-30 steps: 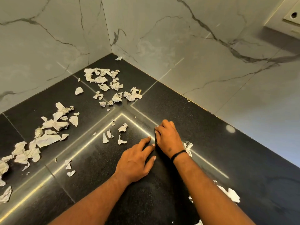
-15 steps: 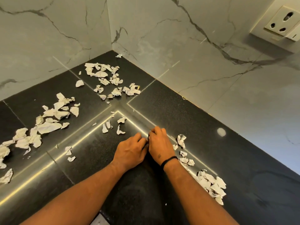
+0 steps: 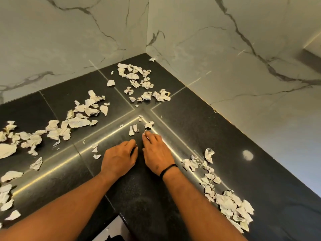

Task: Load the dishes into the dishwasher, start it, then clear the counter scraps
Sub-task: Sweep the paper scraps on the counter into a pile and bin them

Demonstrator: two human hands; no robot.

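Both palms down on the black counter (image 3: 217, 136) — left hand (image 3: 119, 158) curled, empty; right hand (image 3: 157, 152) fingers loose, tips touching a paper scrap (image 3: 149, 124) just ahead.

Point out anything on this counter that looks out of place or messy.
Torn, crumpled paper scraps litter the black counter: a trail at left, a cluster near the back corner, a pile at right. A pale round smudge also marks the stone.

We see a black stone counter (image 3: 217, 129) strewn with torn paper scraps (image 3: 76, 121) (white, crumpled), lying left, right and behind its inlaid corner seam (image 3: 141, 112).
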